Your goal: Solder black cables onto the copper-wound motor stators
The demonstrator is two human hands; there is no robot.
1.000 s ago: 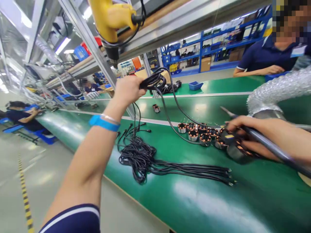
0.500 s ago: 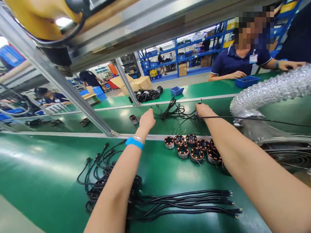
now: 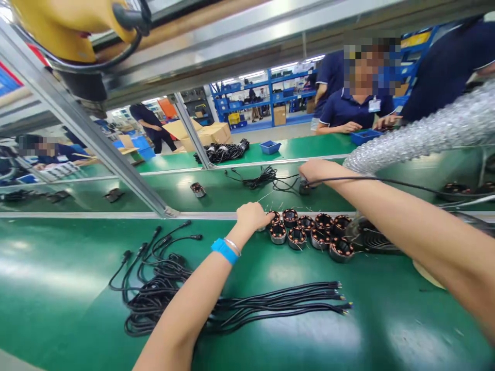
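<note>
"Several copper-wound rings point(image 3: 297, 238) stand clustered right of centre in the frame. Are you touching any?"

"My left hand point(image 3: 253, 215) is at the cluster's left end, fingers over the rings there. Whether it grips one I cannot tell; my knuckles hide it. My right hand point(image 3: 315, 171), farther up the frame, looks closed on a dark piece point(image 3: 304, 188), with a black cable point(image 3: 390, 184) leading off beside it."

"What could go wrong?"

"That cable passes over my right forearm point(image 3: 410, 221) towards the right edge. If I swung the arm away, it could snag and tug the piece from my fingers. The coiled cable point(image 3: 262, 178) just left of the piece might tangle with it. And the rings are crowded, so a careless push from my left hand could tip one."

"And the surface, the room?"

"The table point(image 3: 278, 335) is green and glossy, crossed by a pale metal strip point(image 3: 209, 215). A pile of black cables point(image 3: 154, 299) lies lower left, its tips pointing right. A silver duct point(image 3: 425, 126) comes in at the right; a yellow tool point(image 3: 65, 31) hangs upper left. Beyond, right of a blue tray point(image 3: 270, 147), a co-worker point(image 3: 358, 112) sits, with blue shelves point(image 3: 270, 98) behind."
</note>
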